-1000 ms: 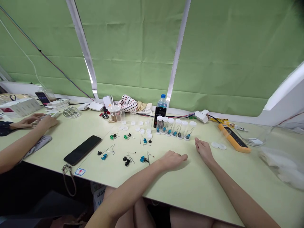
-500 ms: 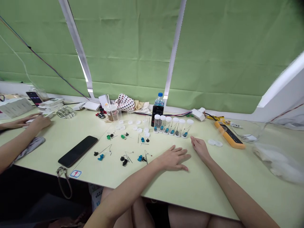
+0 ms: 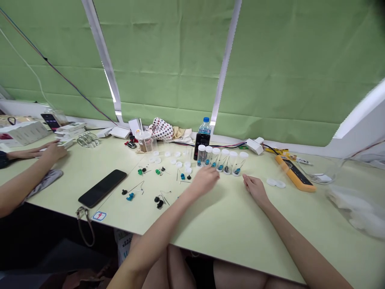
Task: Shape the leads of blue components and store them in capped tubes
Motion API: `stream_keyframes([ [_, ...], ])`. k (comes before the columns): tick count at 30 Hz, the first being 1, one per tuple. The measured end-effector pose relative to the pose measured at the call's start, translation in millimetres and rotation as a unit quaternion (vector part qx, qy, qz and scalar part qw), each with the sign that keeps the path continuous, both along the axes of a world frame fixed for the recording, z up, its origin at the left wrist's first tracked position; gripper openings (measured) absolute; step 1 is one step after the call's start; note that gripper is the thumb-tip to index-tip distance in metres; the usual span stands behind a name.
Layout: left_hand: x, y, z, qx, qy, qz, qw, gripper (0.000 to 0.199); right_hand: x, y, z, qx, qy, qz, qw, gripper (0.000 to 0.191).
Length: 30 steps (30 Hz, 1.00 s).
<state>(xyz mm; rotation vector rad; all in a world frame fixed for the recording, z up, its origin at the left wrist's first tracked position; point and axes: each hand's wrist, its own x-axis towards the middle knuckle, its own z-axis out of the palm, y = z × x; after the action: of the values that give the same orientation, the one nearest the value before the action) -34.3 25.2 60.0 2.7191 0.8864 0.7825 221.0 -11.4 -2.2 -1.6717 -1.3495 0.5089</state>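
Note:
My left hand (image 3: pixel 205 180) is closed, its fingers curled down just in front of the vials; nothing shows in it. On the table to its right, my right hand (image 3: pixel 255 190) rests loosely closed with nothing visible in it. A row of clear vials with white caps (image 3: pixel 224 152) stands upright, holding small blue and dark parts and thin metal pieces. Left of my left hand lie small groups: green parts (image 3: pixel 158 171), blue parts (image 3: pixel 130 196), black parts (image 3: pixel 160 204) and bent metal rods (image 3: pixel 165 197). My left forearm partly hides one group.
White caps (image 3: pixel 173 161) lie behind the groups; clear-white discs (image 3: pixel 276 183) lie at right. A timer phone (image 3: pixel 201 143) leans on a bottle (image 3: pixel 205 126). Also there are a black phone (image 3: pixel 102 188), an orange power strip (image 3: pixel 296 173), a cup (image 3: pixel 144 141) and a co-worker's hands (image 3: pixel 54 152).
My left hand has lifted from lying flat with spread fingers, moved forward and left toward the vials, and curled. My right hand stays in place. The view has shifted slightly.

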Motion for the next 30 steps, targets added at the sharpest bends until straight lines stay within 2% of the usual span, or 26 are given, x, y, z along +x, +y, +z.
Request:
stream_keyframes([
  [4, -59, 32, 15.4, -0.095, -0.011, 0.096, 0.991, 0.014, 1, 2, -2.4, -0.005, -0.007, 0.005, 1.0, 0.05],
  [7, -94, 43, 14.6, -0.118, 0.033, 0.172, 0.977, 0.014, 1, 2, -2.8, -0.009, -0.017, 0.016, 1.0, 0.049],
  [9, -108, 45, 12.4, -0.119, 0.059, 0.204, 0.97, 0.017, 1, 2, -2.8, -0.008, -0.025, 0.021, 0.999, 0.049],
  [19, -114, 47, -0.5, -0.189, 0.104, 0.169, 0.962, 0.031, 3, 4, -4.8, -0.027, -0.038, 0.047, 0.998, 0.051],
  [23, -119, 52, -8.2, -0.205, 0.103, 0.179, 0.957, 0.04, -6, 1, -0.7, -0.006, -0.09, 0.052, 0.995, 0.048],
  [26, -120, 53, -12.0, -0.214, 0.098, 0.159, 0.959, 0.046, -35, -3, 6.8, 0.056, -0.155, 0.093, 0.982, 0.03],
  [28, -121, 55, -13.9, -0.215, 0.093, 0.148, 0.961, 0.046, -67, -4, 11.6, 0.073, -0.173, 0.18, 0.966, 0.023],
  [30, -120, 56, -15.8, -0.214, 0.094, 0.145, 0.961, 0.044, -101, 0, 15.2, 0.075, -0.174, 0.262, 0.946, 0.028],
])
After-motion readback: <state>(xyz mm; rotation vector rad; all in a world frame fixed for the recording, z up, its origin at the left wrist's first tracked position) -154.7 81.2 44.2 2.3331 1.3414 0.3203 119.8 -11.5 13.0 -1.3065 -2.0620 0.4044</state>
